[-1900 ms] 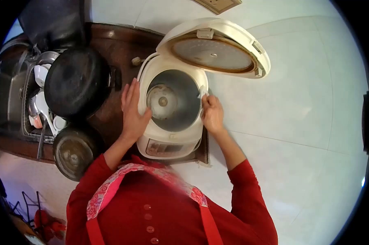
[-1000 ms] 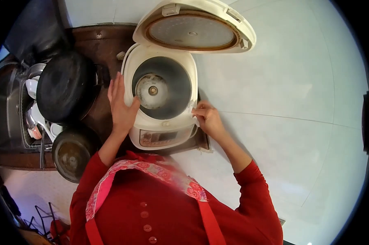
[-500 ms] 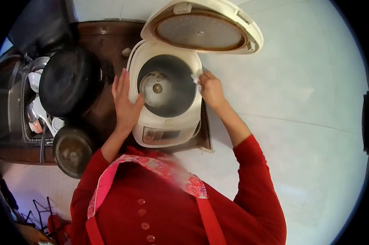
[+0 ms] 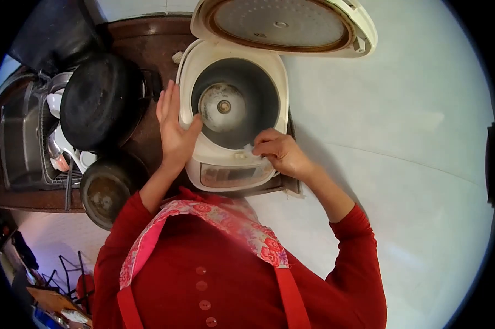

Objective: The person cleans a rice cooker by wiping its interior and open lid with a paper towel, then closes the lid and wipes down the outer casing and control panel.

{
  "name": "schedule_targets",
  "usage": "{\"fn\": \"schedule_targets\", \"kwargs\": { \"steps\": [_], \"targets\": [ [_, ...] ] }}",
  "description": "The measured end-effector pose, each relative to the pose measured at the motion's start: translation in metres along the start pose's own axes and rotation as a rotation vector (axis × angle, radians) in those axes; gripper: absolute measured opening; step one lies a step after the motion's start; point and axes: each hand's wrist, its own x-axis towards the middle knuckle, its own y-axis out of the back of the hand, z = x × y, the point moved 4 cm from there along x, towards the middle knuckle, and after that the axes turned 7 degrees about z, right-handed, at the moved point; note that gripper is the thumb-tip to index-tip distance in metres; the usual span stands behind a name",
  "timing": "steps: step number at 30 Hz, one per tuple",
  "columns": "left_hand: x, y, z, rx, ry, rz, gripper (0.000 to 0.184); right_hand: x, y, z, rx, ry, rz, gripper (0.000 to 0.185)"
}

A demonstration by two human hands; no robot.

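A white rice cooker stands with its lid raised. Its inner pot is out, so the grey cavity and the round metal heating plate show. Against the cooker's left side rests my left hand, fingers stretched out and thumb at the rim. My right hand pinches a small white cloth or tissue at the front right of the rim, near the latch; most of the wipe is hidden by the fingers.
Left of the cooker, a black pan sits on the dark brown counter, with a round metal lid or pan before it. A dish rack holds bowls and a ladle beside the sink. A tiled wall or floor surface lies right.
My right hand has slid the white wipe from the rim's right side round to the front. My left hand stays at the cooker's left side. The view has shifted slightly.
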Motion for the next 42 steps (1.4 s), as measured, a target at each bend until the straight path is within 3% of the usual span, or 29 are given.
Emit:
{"fn": "schedule_targets", "kwargs": {
  "steps": [2, 6, 7, 10, 14, 17, 20, 23, 26, 28, 30, 37, 42],
  "targets": [
    [-0.001, 0.0, 0.0, 0.006, -0.004, -0.017, 0.073, 0.005, -0.003, -0.005, 0.065, -0.018, -0.035, 0.022],
    [0.001, 0.001, 0.004, -0.01, 0.007, -0.015, 0.073, -0.002, 0.02, 0.017, -0.095, -0.096, -0.014, 0.019],
    [0.001, 0.001, 0.004, -0.02, 0.012, -0.01, 0.074, -0.007, 0.027, 0.022, 0.003, -0.208, -0.007, 0.016],
    [0.002, 0.001, 0.006, 0.008, 0.001, -0.015, 0.074, -0.01, 0.023, 0.007, 0.0, -0.038, -0.003, 0.017],
    [0.002, 0.0, 0.003, 0.006, 0.011, -0.015, 0.074, -0.001, -0.008, -0.021, 0.44, -0.11, -0.045, 0.021],
    [0.001, -0.001, 0.006, 0.018, 0.026, -0.022, 0.074, 0.024, -0.027, -0.059, 0.236, 0.134, 0.131, 0.023],
    [0.0, 0.0, 0.005, 0.017, 0.021, -0.027, 0.075, 0.027, -0.014, -0.036, 0.31, -0.165, 0.391, 0.021],
    [0.001, 0.0, 0.008, 0.006, 0.018, -0.038, 0.077, 0.019, 0.01, -0.024, 0.111, -0.234, 0.293, 0.019],
    [0.001, -0.001, 0.005, -0.007, 0.005, -0.033, 0.076, 0.019, 0.005, -0.025, 0.112, -0.207, 0.286, 0.018],
    [0.0, -0.002, 0.003, -0.004, -0.005, -0.029, 0.077, 0.028, -0.018, -0.032, 0.034, 0.045, -0.007, 0.016],
    [0.0, -0.001, 0.003, -0.014, -0.001, -0.025, 0.074, 0.044, -0.039, -0.033, 0.0, 0.098, -0.127, 0.009],
    [-0.002, 0.0, -0.006, -0.075, 0.071, 0.009, 0.045, 0.084, -0.067, -0.055, 0.04, 0.33, -0.092, 0.02],
    [-0.003, -0.002, -0.005, -0.067, 0.048, 0.028, 0.044, 0.051, -0.031, -0.026, -0.104, 0.369, -0.162, 0.014]
  ]
}}
